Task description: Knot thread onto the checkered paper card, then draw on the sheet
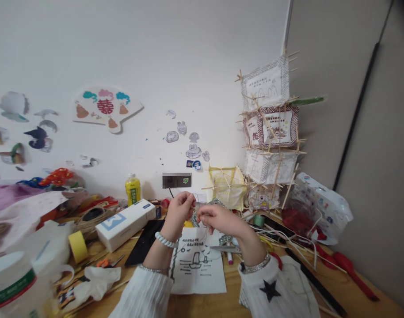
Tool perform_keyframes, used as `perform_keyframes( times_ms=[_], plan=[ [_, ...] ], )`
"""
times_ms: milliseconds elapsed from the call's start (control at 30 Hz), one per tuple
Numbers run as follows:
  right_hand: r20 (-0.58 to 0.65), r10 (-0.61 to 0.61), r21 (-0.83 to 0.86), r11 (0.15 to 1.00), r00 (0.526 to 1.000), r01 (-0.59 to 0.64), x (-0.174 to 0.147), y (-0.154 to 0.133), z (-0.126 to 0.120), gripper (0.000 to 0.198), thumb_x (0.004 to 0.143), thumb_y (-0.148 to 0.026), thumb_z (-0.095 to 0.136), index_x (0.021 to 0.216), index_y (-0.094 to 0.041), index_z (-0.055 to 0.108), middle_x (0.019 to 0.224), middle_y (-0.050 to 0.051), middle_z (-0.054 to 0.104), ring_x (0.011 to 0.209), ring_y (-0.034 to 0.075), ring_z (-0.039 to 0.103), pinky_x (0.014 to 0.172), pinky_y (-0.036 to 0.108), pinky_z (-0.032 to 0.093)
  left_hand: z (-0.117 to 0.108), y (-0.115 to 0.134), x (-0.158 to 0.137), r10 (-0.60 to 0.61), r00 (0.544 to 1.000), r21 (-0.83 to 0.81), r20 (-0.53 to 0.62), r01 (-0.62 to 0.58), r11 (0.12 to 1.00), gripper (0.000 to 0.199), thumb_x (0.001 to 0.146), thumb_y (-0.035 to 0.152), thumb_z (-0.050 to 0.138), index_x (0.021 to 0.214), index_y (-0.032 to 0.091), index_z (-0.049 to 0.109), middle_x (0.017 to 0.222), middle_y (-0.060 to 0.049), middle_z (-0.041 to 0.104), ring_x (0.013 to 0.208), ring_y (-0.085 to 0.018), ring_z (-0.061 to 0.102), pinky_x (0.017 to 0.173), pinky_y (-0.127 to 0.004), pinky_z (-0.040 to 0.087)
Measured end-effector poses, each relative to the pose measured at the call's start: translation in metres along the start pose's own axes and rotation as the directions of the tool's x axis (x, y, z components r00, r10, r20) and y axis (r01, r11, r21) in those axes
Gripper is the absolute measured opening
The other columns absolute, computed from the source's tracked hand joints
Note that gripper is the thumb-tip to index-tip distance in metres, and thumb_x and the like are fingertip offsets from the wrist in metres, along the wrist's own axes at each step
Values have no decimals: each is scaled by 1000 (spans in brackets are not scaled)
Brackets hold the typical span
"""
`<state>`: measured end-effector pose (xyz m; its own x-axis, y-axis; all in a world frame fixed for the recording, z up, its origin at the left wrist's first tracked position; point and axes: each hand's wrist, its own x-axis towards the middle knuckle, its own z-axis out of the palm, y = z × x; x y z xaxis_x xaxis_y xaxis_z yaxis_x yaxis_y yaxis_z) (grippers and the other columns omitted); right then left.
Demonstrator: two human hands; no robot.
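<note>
My left hand (pixel 180 207) is raised over the desk, its fingers pinched on a thin dark thread (pixel 198 197). The thread loops toward my right hand (pixel 218 217), whose curled fingers are also closed on it; more of it seems to hang below. Whether a needle is on the thread is too small to tell. Under my hands lies a white paper sheet (pixel 202 282) with a drawn sailboat, waves and handwriting. Scissors (pixel 222 248) rest by the sheet's right edge, below my right hand. A marker (pixel 230 258) is beside them.
A stick-and-paper lantern tower (pixel 278 128) stands at the back right, beside a yellow stick-framed panel (pixel 226 187). On the left are a white box (pixel 125 224), yellow tape (pixel 78 246), a yellow bottle (pixel 132 189) and a large jar (pixel 11 282). White cables (pixel 288 236) lie right.
</note>
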<state>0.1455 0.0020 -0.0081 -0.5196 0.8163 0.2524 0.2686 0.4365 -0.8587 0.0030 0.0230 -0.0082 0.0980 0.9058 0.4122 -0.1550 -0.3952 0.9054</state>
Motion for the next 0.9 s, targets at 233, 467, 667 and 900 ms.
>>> perform_keyframes(
  times_ms=[233, 467, 667, 900],
  plan=[
    [-57, 75, -23, 997, 996, -76, 2, 4, -1, 13, 76, -15, 45, 77, -17, 58, 54, -4, 48, 44, 7, 44, 44, 19, 38, -1, 8, -3, -73, 985, 12, 154, 72, 997, 30, 71, 44, 55, 65, 15, 50, 40, 7, 41, 32, -4, 34, 36, -17, 25],
    [-254, -19, -170, 985, 967, -25, -3, 4, -14, 15, 72, -17, 54, 85, -18, 61, 65, -1, 56, 55, 10, 47, 50, 21, 36, -6, 20, -6, -62, 982, 180, 178, 29, 983, 32, 63, 30, 62, 89, 13, 56, 57, 4, 51, 48, -9, 47, 47, -22, 37],
    [-334, -279, -284, 941, 900, 186, -10, -12, -14, 42, 67, -18, 61, 106, -27, 53, 114, 2, 49, 68, 9, 47, 67, 25, 42, -5, 26, -8, -43, 977, 228, 210, -6, 974, 34, 64, 27, 61, 94, 14, 55, 59, 4, 52, 50, -10, 49, 50, -23, 40],
    [-113, 3, 236, 971, 994, 24, -1, -4, -3, 29, 76, -33, 55, 101, -19, 47, 75, 0, 58, 60, 10, 53, 58, 24, 41, -3, 28, -10, -2, 968, 148, 249, -36, 988, 40, 67, 29, 58, 104, 15, 49, 65, 2, 55, 54, -11, 53, 54, -25, 43]
  ],
)
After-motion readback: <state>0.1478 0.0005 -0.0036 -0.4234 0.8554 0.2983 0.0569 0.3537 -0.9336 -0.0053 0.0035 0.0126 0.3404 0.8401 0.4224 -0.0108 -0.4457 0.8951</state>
